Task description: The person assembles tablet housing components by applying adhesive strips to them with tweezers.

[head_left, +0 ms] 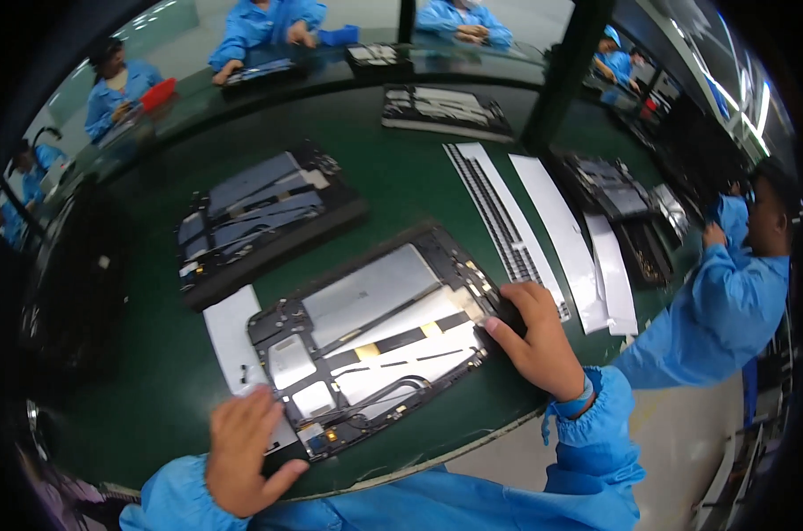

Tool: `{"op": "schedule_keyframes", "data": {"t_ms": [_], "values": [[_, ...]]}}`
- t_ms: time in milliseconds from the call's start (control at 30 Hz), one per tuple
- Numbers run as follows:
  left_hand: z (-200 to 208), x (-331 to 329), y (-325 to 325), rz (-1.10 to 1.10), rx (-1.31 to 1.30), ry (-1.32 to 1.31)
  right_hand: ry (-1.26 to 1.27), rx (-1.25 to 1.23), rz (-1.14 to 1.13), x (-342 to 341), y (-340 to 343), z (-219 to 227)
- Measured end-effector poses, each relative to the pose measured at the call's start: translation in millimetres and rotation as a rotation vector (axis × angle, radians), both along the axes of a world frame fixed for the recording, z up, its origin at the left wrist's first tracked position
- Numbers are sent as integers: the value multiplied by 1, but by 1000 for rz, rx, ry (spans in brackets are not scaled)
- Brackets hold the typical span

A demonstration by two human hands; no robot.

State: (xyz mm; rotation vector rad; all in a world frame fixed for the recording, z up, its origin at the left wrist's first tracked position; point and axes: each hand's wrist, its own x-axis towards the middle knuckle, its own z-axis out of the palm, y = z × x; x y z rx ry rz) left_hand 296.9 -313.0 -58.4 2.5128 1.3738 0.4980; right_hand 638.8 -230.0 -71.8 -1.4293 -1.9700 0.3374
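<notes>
An opened tablet point(379, 296) lies on the green bench in front of me, its silver battery, cables and boards exposed in a black frame. My right hand point(543, 341) grips its right end, thumb on the near side and fingers at the far corner. My left hand point(247, 447) rests by the near left corner, fingers stretched and thumb apart, slightly blurred. Those fingertips lie over a white paper strip point(231, 323) bearing a few small black pieces. Whether the left thumb touches the tablet, I cannot tell.
Another opened tablet point(255, 212) sits on a black stack at the far left, one more point(446, 111) at the back. White strips point(561, 230), one carrying rows of black pieces point(499, 203), lie right. Further devices point(609, 190) stand beyond. A co-worker in blue point(720, 283) is at right; several others sit opposite.
</notes>
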Motion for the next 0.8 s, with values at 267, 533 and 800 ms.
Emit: {"op": "schedule_keyframes", "data": {"t_ms": [267, 533, 800], "values": [[-20, 11, -1, -20, 127, -523, 634, -183, -264, -9, -15, 6], [46, -54, -2, 210, 513, -584, 592, 184, 159, -106, 31, 121], [67, -152, 9, 674, 949, -848, 543, 419, 464, -344, 158, 151]]}}
